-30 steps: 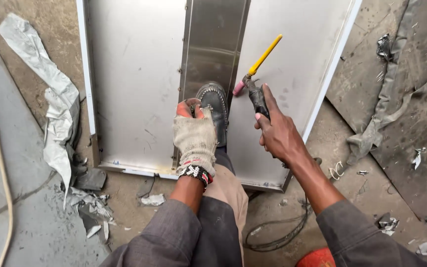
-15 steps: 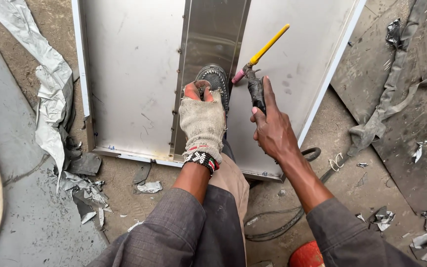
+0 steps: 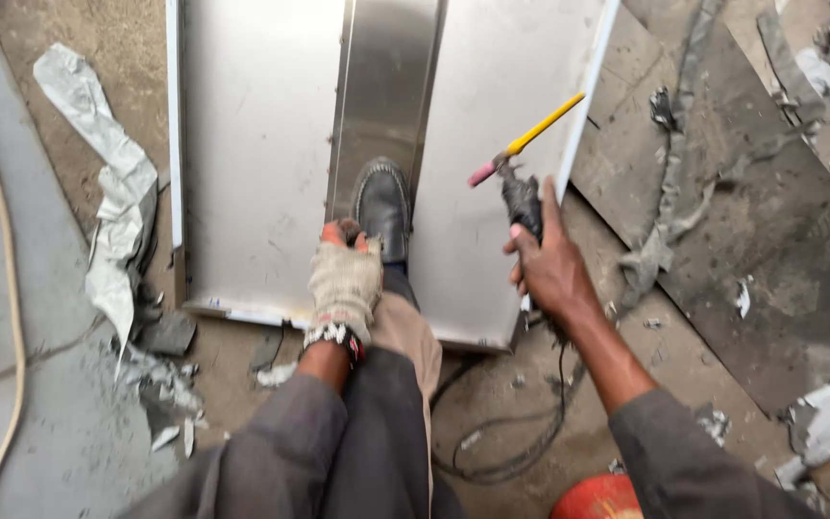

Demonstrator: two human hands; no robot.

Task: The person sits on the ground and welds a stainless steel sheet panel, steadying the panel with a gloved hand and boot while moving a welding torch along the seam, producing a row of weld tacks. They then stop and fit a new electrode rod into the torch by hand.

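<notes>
a view from above is given, looking down past grey sleeves and dark trousers. the left hand [image 3: 343, 284], covered by a worn knitted glove, is held knuckles up over the near edge of a sheet-metal panel [image 3: 252, 163], just left of a black shoe [image 3: 382, 207]. its fingers [image 3: 338, 234] are curled inward, with red tips seen at the far end; whether anything is gripped by them cannot be told. the bare right hand [image 3: 551, 269] is raised over the right part of the panel, wrist bent, thumb pointed away from the body. its fingers are wrapped around the dark handle of a welding torch [image 3: 521, 202], whose pink nozzle and yellow back cap are angled up and to the right. a black cable [image 3: 530, 442] is seen trailing from the hand down to the floor and looping toward the near side.

the panel is laid flat on a dusty concrete floor [image 3: 69, 413], with a raised steel channel [image 3: 386, 86] run down its middle; the shoe is planted on this channel. crumpled grey-white wrapping [image 3: 112, 211] is scattered at the left, beside a pale hose [image 3: 2, 288]. dark scrap sheets [image 3: 751, 240] and torn strips are spread at the right. a red rounded object [image 3: 598, 498] is glimpsed at the near edge.
</notes>
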